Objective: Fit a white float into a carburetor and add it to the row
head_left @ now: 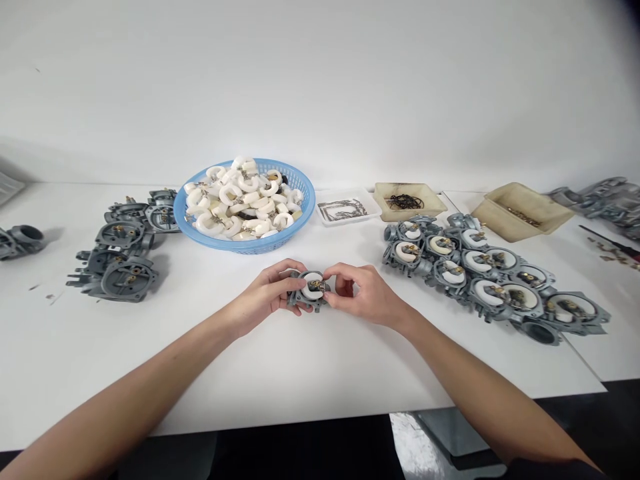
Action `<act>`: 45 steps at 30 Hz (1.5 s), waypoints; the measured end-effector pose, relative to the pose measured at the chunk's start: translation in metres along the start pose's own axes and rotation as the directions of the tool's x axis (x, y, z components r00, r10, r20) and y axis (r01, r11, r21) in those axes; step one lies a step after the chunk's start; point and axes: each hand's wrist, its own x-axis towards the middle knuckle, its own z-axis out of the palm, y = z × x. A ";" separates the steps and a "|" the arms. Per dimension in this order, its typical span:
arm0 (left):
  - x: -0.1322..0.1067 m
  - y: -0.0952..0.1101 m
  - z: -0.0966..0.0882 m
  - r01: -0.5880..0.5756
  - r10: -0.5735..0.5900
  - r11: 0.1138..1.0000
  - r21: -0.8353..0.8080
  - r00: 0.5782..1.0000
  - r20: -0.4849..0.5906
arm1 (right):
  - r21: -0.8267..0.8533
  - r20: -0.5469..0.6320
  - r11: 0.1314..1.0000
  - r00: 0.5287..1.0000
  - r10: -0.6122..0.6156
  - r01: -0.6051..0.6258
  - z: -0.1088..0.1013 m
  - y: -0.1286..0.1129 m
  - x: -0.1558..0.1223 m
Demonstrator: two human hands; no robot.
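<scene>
- Left hand (267, 293) is gripping the small grey cast-metal carburettor body (310, 292) from its left side, fingers curled around the casting.
- Right hand (361, 293) is pinching at the right edge of the same body, thumb and forefinger closing on what looks like a small brass fitting; too small to be sure.
- The body is sitting between both hands, at or just above the white table (300, 373), near the front centre, with a white curved plastic float (311, 288) showing in its bowl.
- Behind the hands, a blue plastic basket (303, 200) is holding a heap of white floats.
- To the left, bare grey carburettor bodies (123, 257) are lying in a cluster.
- To the right, carburettor bodies with floats fitted (493, 280) are lying in rows.
</scene>
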 end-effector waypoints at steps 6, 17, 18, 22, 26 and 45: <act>0.001 0.001 0.002 -0.004 0.004 1.000 0.004 1.000 -0.016 | -0.027 -0.003 0.999 1.000 0.024 -0.024 -0.002 0.000 0.000; 0.003 -0.002 -0.002 -0.006 0.005 0.999 -0.040 1.000 -0.016 | -0.042 0.015 0.999 1.000 0.011 -0.010 -0.003 0.001 0.000; 0.003 -0.002 -0.002 -0.006 0.005 0.999 -0.043 1.000 -0.016 | -0.045 0.014 0.999 1.000 0.009 -0.009 -0.003 0.001 0.000; 0.001 0.000 -0.001 -0.008 0.007 0.999 -0.039 1.000 -0.010 | -0.042 0.001 0.999 1.000 0.016 -0.016 -0.003 0.000 0.000; 0.001 0.001 0.000 -0.004 0.004 1.000 -0.029 1.000 -0.011 | -0.029 -0.005 0.999 0.999 0.037 -0.037 -0.003 -0.002 0.000; 0.001 -0.001 -0.002 -0.009 0.009 1.000 -0.013 1.000 0.007 | 0.013 0.011 0.999 0.999 0.041 -0.041 -0.003 -0.002 0.000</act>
